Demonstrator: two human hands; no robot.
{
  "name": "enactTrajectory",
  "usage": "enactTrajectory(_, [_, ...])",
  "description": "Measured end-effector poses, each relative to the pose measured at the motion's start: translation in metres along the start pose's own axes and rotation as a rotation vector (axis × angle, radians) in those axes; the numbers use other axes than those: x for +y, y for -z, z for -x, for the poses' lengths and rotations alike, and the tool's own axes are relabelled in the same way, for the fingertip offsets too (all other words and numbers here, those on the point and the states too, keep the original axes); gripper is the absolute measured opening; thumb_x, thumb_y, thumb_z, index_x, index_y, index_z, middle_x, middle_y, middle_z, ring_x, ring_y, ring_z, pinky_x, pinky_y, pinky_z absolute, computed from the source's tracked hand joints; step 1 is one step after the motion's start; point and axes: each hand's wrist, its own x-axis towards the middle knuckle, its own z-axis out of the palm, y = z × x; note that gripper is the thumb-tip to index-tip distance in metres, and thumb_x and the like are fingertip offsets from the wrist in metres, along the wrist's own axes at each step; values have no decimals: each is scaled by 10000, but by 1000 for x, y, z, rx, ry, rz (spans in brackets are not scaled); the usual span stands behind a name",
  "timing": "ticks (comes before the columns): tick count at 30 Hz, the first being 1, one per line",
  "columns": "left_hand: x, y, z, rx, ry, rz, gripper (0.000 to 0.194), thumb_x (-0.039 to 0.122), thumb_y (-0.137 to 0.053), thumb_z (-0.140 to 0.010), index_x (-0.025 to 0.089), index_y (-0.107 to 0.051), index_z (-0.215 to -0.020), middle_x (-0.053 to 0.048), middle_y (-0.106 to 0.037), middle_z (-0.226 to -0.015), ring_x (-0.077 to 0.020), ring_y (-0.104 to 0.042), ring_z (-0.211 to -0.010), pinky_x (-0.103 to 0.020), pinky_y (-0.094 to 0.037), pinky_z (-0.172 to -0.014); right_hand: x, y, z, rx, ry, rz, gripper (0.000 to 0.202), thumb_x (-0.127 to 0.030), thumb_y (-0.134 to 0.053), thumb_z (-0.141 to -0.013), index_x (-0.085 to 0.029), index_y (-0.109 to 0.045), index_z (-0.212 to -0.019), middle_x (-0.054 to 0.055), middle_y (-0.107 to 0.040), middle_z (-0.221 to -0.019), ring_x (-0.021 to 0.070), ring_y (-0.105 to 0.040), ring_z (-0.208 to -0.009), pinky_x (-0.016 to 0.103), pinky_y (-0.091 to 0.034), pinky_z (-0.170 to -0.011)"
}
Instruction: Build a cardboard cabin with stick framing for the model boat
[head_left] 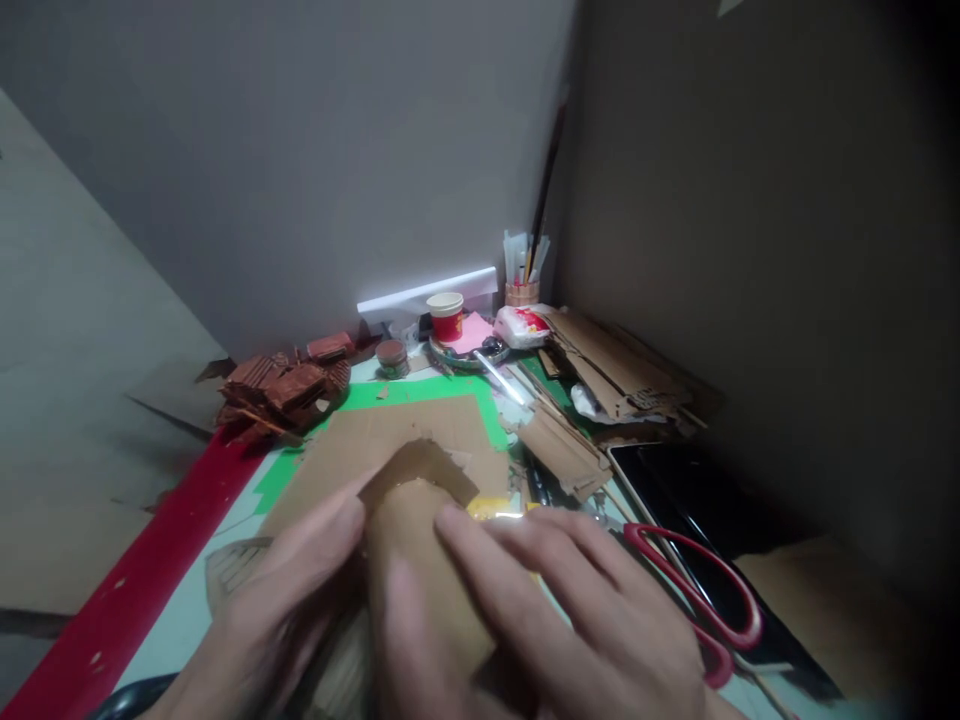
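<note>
Both my hands are closed around a curved, rolled piece of cardboard (pixel 420 530) at the bottom middle of the view. My left hand (pixel 292 590) grips it from the left, its fingertips beside a flat, angled cardboard piece (pixel 424 460) at the far end of the roll. From the right, my right hand (pixel 577 610) presses its fingers along the roll's upper side, with the thumb blurred near the front. I cannot tell whether the flat piece is joined to the roll. Underneath lies a brown cardboard sheet (pixel 442 415) on a green-edged surface (pixel 390 388).
Red-handled scissors (pixel 750 630) lie to the right by a dark flat device (pixel 675 500). Cardboard strips (pixel 615 365) are stacked at the back right. Reddish-brown cardboard pieces (pixel 289 385) heap up at left. A paper cup (pixel 448 318) and a brush holder (pixel 523 293) stand near the walls.
</note>
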Motion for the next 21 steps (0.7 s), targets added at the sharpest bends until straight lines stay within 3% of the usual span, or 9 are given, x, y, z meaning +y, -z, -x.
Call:
enactTrajectory(2, [1, -2, 1, 13, 15, 20, 524, 444, -612, -929, 319, -537, -1433, 29, -691, -1343, -280, -478, -1400, -351, -399, -1172, 8, -2, 1, 42, 84, -12, 294, -115, -458, -944, -207, -735, -979, 11, -786, -927, 146, -686, -664, 298, -532, -582])
enactTrajectory(4, [-2, 3, -1, -9, -13, 56, 472, 456, -614, -925, 299, -605, -1370, 18, -687, -1349, -284, -469, -1405, -348, -366, -1189, 15, -1, 2, 68, 47, -25, 290, -71, -462, -889, -174, -710, -1000, 39, -769, -912, 156, -687, -669, 294, -507, -559])
enactTrajectory(9, [-16, 16, -11, -173, -81, 131, 344, 432, -513, -985, 290, -710, -1229, 13, -699, -1329, -249, -546, -1340, -302, -444, -1115, 20, 6, 0, -77, -43, -155, 291, -25, -486, -868, -69, -614, -1126, 77, -740, -922, 155, -704, -788, 248, -539, -703])
enactTrajectory(12, [-18, 8, -14, -116, -74, 115, 332, 385, -545, -978, 277, -691, -1256, 7, -742, -1252, -234, -608, -1273, -277, -503, -1048, 19, 8, -2, -129, -139, -261, 270, -33, -481, -895, -90, -599, -1131, 68, -730, -949, 117, -700, -819, 194, -548, -752])
enactTrajectory(15, [-14, -3, -13, -16, -48, 135, 380, 358, -600, -950, 239, -657, -1307, -21, -771, -1188, -253, -647, -1221, -299, -527, -1031, 19, 9, -7, -184, -295, -389, 219, -69, -482, -904, -148, -624, -1051, 21, -706, -906, 79, -679, -765, 150, -535, -702])
enactTrajectory(18, [-12, -6, -12, 55, -43, 172, 368, 336, -645, -923, 230, -679, -1274, -12, -795, -1120, -242, -699, -1132, -276, -563, -973, 19, 11, -12, -291, -349, -435, 172, -119, -504, -908, -165, -628, -1019, 8, -678, -889, 90, -654, -769, 178, -521, -676])
enactTrajectory(21, [-12, -6, -12, 60, -58, 183, 362, 353, -670, -906, 255, -691, -1254, 10, -803, -1090, -229, -720, -1080, -243, -603, -861, 19, 15, -13, -307, -321, -466, 249, -265, -550, -950, -124, -607, -1146, 58, -667, -1010, 141, -638, -910, 247, -527, -769])
